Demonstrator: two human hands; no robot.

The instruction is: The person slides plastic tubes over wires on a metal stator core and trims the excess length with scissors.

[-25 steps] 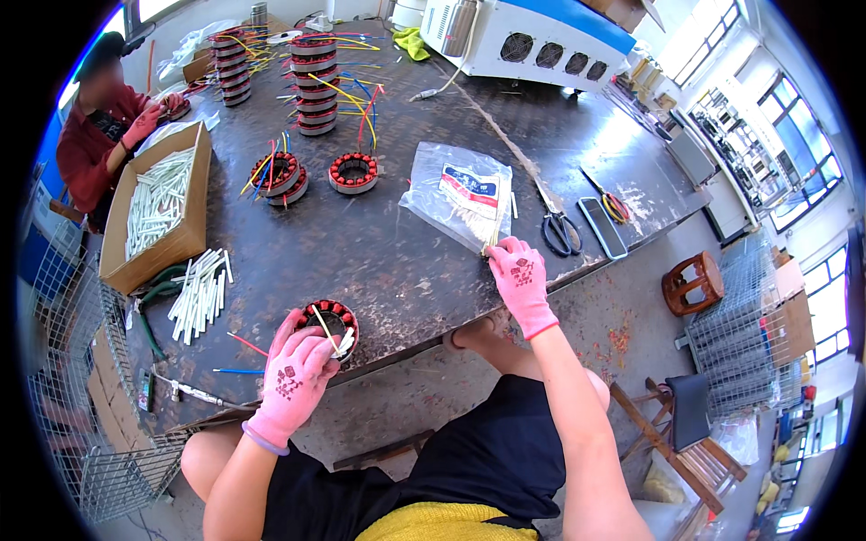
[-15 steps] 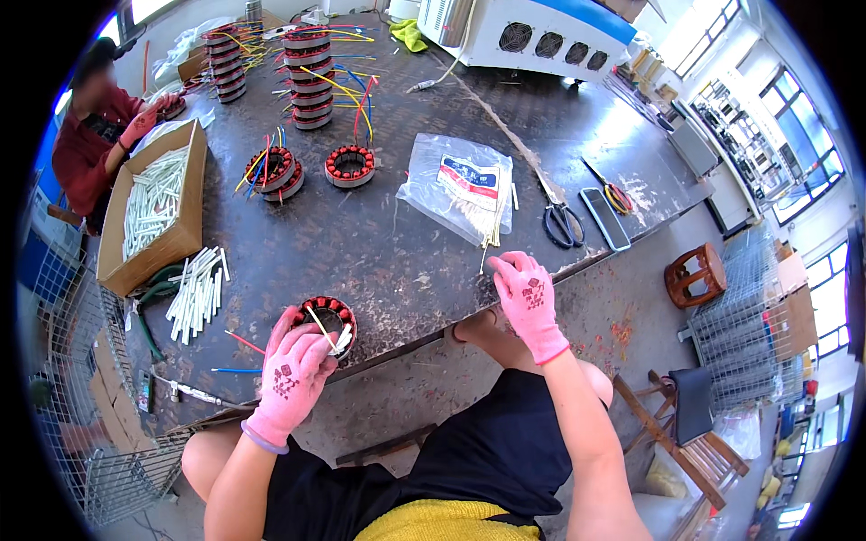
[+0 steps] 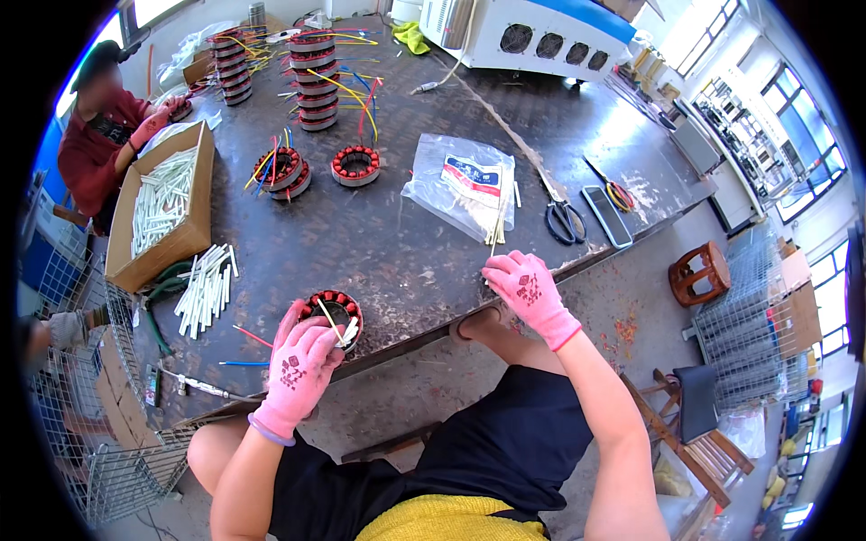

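Low in the frame, the left hand (image 3: 302,365), in a pink glove, is curling its fingers around the near side of a round motor stator (image 3: 332,317) with red windings; pale strips are sticking out of its top. The stator is sitting on the dark surface (image 3: 397,252) close to its near edge, lower left of centre. The right hand (image 3: 528,287), also gloved pink, is resting at the surface's edge right of centre, fingers drawn together; whether it is pinching a strip, I cannot tell. Just above it, a clear plastic bag (image 3: 460,185) of pale strips is lying flat, some strips poking out toward the hand. Right of the bag, black-handled scissors (image 3: 566,219) and a dark phone-like slab (image 3: 606,216) are lying side by side. At left, a cardboard box (image 3: 162,212) is holding white sleeves, with a loose bunch of white sleeves (image 3: 207,288) beside it. Upper centre, more stators with coloured wires (image 3: 316,81) are standing in stacks. Upper left, another person in a red top (image 3: 99,135) is working at the far corner.
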